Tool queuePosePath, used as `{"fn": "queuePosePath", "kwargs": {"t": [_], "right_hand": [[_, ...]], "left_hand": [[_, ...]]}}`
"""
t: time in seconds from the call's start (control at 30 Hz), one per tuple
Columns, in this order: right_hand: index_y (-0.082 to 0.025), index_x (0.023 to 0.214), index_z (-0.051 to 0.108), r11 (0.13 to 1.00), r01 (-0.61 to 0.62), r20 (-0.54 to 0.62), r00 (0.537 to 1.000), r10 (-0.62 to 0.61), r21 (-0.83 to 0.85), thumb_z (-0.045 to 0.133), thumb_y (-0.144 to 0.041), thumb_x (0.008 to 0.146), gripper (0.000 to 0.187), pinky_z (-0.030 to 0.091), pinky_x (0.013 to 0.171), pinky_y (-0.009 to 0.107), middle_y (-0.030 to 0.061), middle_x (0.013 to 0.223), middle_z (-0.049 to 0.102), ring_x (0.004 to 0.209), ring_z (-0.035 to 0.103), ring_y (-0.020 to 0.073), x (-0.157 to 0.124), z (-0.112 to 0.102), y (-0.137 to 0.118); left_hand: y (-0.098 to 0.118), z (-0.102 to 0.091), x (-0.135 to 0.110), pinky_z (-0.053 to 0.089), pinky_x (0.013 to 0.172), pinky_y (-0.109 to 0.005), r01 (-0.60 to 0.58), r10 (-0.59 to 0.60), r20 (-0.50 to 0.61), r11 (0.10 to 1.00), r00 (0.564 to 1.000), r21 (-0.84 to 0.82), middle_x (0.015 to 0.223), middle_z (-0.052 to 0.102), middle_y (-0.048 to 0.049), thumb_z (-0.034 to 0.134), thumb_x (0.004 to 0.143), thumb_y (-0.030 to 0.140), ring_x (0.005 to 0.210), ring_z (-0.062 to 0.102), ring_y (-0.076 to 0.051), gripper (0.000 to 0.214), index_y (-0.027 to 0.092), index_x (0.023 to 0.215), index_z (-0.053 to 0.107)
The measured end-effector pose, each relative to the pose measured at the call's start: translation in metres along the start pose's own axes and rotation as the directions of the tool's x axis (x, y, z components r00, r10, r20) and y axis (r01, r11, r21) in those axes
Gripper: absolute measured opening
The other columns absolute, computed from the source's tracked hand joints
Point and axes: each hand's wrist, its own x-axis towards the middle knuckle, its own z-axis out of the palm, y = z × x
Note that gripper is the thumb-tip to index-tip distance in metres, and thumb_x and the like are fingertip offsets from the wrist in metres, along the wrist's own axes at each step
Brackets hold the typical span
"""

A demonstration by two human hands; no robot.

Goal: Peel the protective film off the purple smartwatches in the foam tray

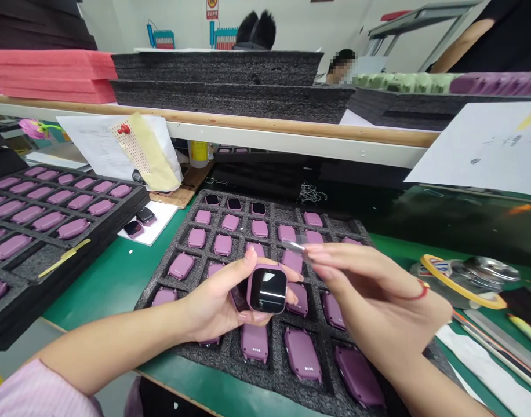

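- Purple watch [266,288] sat in the left hand [217,301], held over the near middle of the foam tray [277,353], with its dark glass facing up and catching a strip of glare.
- The left fingers [248,317] were closed around the casing. The thumb lay along the upper left edge and the other tips were tucked under the lower edge. It looked like a firm grasp, with nothing resting on the glass as far as I could see.
- The right hand [370,289] was just to the right and a bit higher. Its thumb and forefinger were pinched shut on a small clear film [295,245], which hung clear of the screen, out over the tray's middle rows.
- My take on doing this bit well: I'd have gripped by the casing edges only and kept pads off the glass. I'd also have drawn the film away low and flat rather than yanking it, with the watch over the foam so a slip landed soft.
- I couldn't tell whether any film was left on the screen, because the glare hid it.
- The pockets all around held more purple casings [302,353], mostly lying back side up.
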Motion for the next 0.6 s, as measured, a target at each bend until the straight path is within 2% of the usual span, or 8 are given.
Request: {"fn": "queuePosePath", "kwargs": {"t": [0.03, 0.1, 0.2, 0.3, 0.47, 0.53, 0.6], "right_hand": [[-0.032, 0.103, 0.075, 0.996, 0.082, 0.068, 0.994, -0.08, -0.027, 0.074, -0.007, 0.082, 0.033, 0.066, 0.08, 0.037, -0.0011, 0.093, 0.08, 0.087, 0.077, 0.0212, 0.0, -0.003, -0.002], [-0.035, 0.117, 0.072, 0.976, 0.21, 0.241, 0.951, -0.192, -0.051, 0.074, -0.007, 0.081, 0.046, 0.066, 0.081, 0.039, 0.0, 0.101, 0.079, 0.09, 0.077, 0.0234, -0.002, -0.01, -0.008], [-0.039, 0.132, 0.063, 0.976, 0.209, 0.392, 0.904, -0.167, -0.066, 0.064, -0.013, 0.091, 0.048, 0.064, 0.091, 0.041, -0.0009, 0.112, 0.077, 0.101, 0.075, 0.0245, -0.01, -0.016, -0.019], [-0.041, 0.136, 0.059, 0.988, 0.136, 0.393, 0.915, -0.097, -0.072, 0.053, -0.016, 0.098, 0.046, 0.061, 0.097, 0.041, -0.002, 0.112, 0.077, 0.105, 0.073, 0.0235, -0.02, -0.016, -0.026], [-0.041, 0.133, 0.063, 0.987, 0.141, 0.397, 0.913, -0.097, -0.081, 0.053, -0.02, 0.099, 0.041, 0.062, 0.094, 0.042, -0.0008, 0.111, 0.077, 0.103, 0.074, 0.0249, -0.021, -0.013, -0.029], [-0.039, 0.13, 0.065, 0.975, 0.201, 0.396, 0.906, -0.149, -0.091, 0.058, -0.019, 0.097, 0.039, 0.062, 0.091, 0.041, -0.0007, 0.107, 0.078, 0.1, 0.074, 0.0243, -0.015, -0.011, -0.027], [-0.035, 0.125, 0.068, 0.934, 0.339, 0.392, 0.879, -0.273, -0.111, 0.07, -0.019, 0.089, 0.039, 0.061, 0.087, 0.04, -0.0009, 0.099, 0.079, 0.09, 0.074, 0.0233, -0.008, -0.007, -0.023]], "left_hand": [[0.0, 0.001, 0.0, 0.025, 0.046, -0.02, -0.001, 0.001, -0.004, 1.0, 1.0, -0.009, 0.077, 0.065, -0.0063, 0.068, 0.084, 0.057, 0.047, 0.043, -0.004, 0.045, 0.013, 0.094, 0.074], [0.0, 0.002, 0.0, 0.023, 0.045, -0.019, 0.001, -0.001, -0.014, 0.999, 1.0, -0.035, 0.07, 0.059, -0.0026, 0.073, 0.081, 0.056, 0.048, 0.042, -0.005, 0.043, 0.013, 0.09, 0.073], [0.001, 0.003, 0.0, 0.022, 0.044, -0.018, 0.017, -0.018, -0.025, 0.998, 1.0, -0.054, 0.071, 0.056, -0.0012, 0.076, 0.078, 0.054, 0.049, 0.04, -0.004, 0.042, 0.013, 0.089, 0.072], [0.001, 0.003, -0.001, 0.022, 0.043, -0.017, 0.025, -0.026, -0.029, 0.999, 0.999, -0.035, 0.076, 0.057, -0.0029, 0.074, 0.079, 0.056, 0.051, 0.04, -0.004, 0.045, 0.013, 0.09, 0.073], [0.0, 0.002, -0.003, 0.024, 0.045, -0.017, 0.025, -0.025, -0.019, 1.0, 1.0, 0.001, 0.077, 0.053, -0.0026, 0.071, 0.079, 0.06, 0.054, 0.04, -0.004, 0.051, 0.012, 0.092, 0.073], [0.0, 0.002, -0.003, 0.024, 0.044, -0.017, 0.018, -0.018, -0.018, 1.0, 1.0, 0.008, 0.076, 0.051, -0.0014, 0.073, 0.077, 0.061, 0.054, 0.038, -0.004, 0.051, 0.011, 0.09, 0.072], [-0.001, 0.002, -0.002, 0.021, 0.044, -0.017, 0.005, -0.005, -0.028, 0.999, 1.0, 0.032, 0.073, 0.049, 0.0004, 0.074, 0.076, 0.062, 0.052, 0.036, -0.004, 0.052, 0.011, 0.087, 0.07]]}}
